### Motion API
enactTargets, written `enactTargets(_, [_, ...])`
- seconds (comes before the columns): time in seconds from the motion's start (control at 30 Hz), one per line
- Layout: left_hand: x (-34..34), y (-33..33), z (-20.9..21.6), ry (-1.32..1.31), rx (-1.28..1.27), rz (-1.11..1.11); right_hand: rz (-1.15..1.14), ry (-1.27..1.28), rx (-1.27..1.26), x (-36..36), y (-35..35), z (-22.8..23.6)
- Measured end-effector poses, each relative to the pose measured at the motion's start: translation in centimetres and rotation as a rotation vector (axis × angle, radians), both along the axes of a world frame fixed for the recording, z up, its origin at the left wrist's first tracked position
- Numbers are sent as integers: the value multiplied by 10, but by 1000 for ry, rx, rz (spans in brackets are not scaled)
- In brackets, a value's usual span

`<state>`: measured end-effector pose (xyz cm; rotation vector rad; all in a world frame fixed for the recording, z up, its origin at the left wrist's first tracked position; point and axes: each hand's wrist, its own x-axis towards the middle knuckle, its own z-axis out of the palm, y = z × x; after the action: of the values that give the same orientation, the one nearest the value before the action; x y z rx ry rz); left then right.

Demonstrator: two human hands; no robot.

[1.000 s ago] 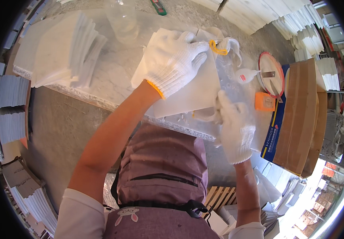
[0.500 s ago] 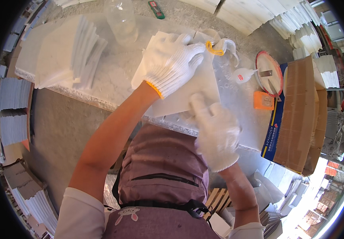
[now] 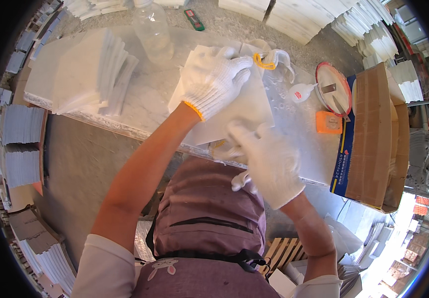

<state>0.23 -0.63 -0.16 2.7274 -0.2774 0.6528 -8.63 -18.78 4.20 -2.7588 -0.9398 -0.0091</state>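
My left hand (image 3: 216, 74), in a white knit glove with a yellow cuff edge, lies spread on a flat white sheet-like slab (image 3: 244, 107) on the work surface. My right hand (image 3: 271, 161), also gloved and a little blurred, is over the near edge of the surface, just in front of the slab's near corner. Its thumb side grips a crumpled white glove (image 3: 221, 147) with a yellow edge, mostly hidden beneath the hand. Beyond the slab's far right corner lies another crumpled white cloth with a yellow edge (image 3: 272, 61).
A stack of white slabs (image 3: 82, 74) stands at left, with a clear plastic bottle (image 3: 154, 35) behind. Rightward are a white squeeze bulb (image 3: 301, 93), a red-rimmed round lid (image 3: 331, 84) carrying metal blades, an orange box (image 3: 327, 122) and a cardboard carton (image 3: 373, 139). A green-and-red tool (image 3: 193, 20) lies beyond.
My right hand has shifted slightly, and more of the crumpled glove with its yellow edge shows beneath it. My left hand stays on the slab. The whole view has tilted a little.
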Motion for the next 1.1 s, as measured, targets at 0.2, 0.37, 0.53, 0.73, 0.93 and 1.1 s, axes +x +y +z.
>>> enactTargets(0.2, [0, 3, 4, -34, -103, -32, -238, 70, -1, 12, -39, -8])
enactTargets(0.37, [-13, 11, 7, -62, -61, -84, -316, 291, 127, -18, -69, -3])
enactTargets(0.53, [-102, -23, 15, -108, 2, -443, -632, 420, 598, -57, -113, -1])
enactTargets(0.73, [-219, -30, -33, 631, -756, -744, -734, 420, 1041, -59, -104, 26])
enactTargets(0.93, [-185, 14, 7, 1050, -1634, -10, -442, 82, 1117, 14, -75, 35])
enactTargets(1.1, [-165, 18, -7, 979, -2028, -62, -369, -198, 1334, 109, -10, 67])
